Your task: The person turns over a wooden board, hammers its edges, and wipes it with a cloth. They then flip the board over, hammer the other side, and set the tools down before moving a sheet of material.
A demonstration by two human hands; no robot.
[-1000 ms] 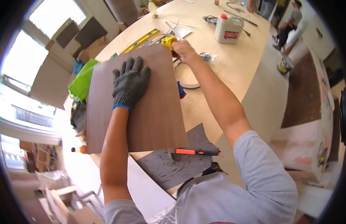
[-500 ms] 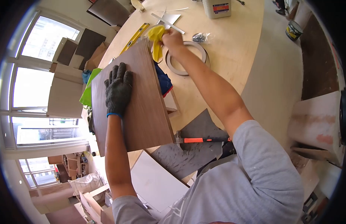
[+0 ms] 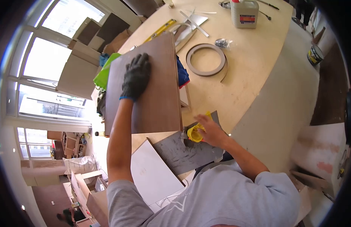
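A brown wood-grain board (image 3: pixel 156 90) lies at the left of the table. My left hand (image 3: pixel 136 76), in a dark grey glove, rests on top of it with the fingers extended. My bare right hand (image 3: pixel 210 130) is beside a crumpled yellow cloth (image 3: pixel 195 133), over the grey sheet (image 3: pixel 171 153) near my body. The fingers are blurred, and whether they grip the cloth is unclear. The cloth mostly hides the hammer. A roll of edge strip (image 3: pixel 190 62) lies beyond the board, with a small plastic bag (image 3: pixel 222 43) close by.
A white jug (image 3: pixel 244 15) and a yellow level (image 3: pixel 159 31) stand or lie on the far table (image 3: pixel 255 56). Green cloth (image 3: pixel 106 73) and blue cloth (image 3: pixel 182 72) show beside the board. A white panel (image 3: pixel 154 174) is near my body. Another person's legs (image 3: pixel 305 13) appear at top right.
My right hand and the yellow cloth have moved from the board's far edge back toward my body, over the hammer. My left hand remains on the board. The view has shifted.
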